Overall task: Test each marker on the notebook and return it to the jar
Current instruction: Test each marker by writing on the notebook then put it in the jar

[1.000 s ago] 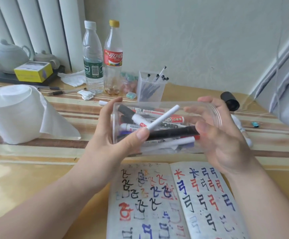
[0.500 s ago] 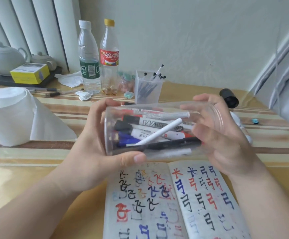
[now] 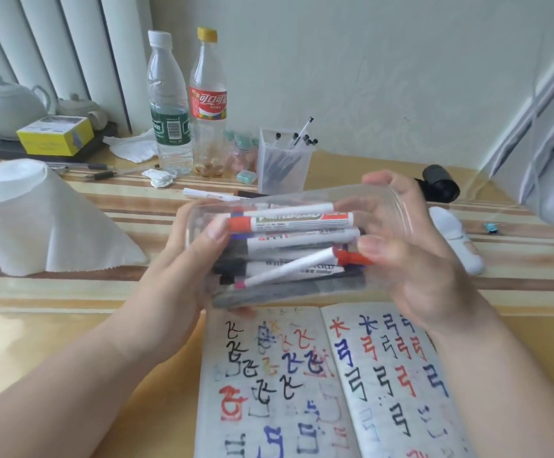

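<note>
A clear plastic jar (image 3: 305,200) lies on its side in the air above the notebook, its mouth to the right. Several whiteboard markers (image 3: 288,238) are stacked lengthwise inside, one with a red cap. My left hand (image 3: 183,279) grips the jar's base end, thumb on its near wall. My right hand (image 3: 414,252) cups the open end, fingers spread over the mouth. The open notebook (image 3: 328,385) lies below on the table, both pages covered in black, red and blue test marks.
A paper towel roll (image 3: 31,219) stands at left. Two bottles (image 3: 186,104), a clear pen cup (image 3: 283,163) and a tea tray with a yellow box (image 3: 54,133) line the back. A loose marker (image 3: 209,194) lies behind the jar, and a black cylinder (image 3: 440,183) at right.
The jar has rolled in my hands and the markers inside have shifted. My left thumb moved from the jar's lower edge up onto its side.
</note>
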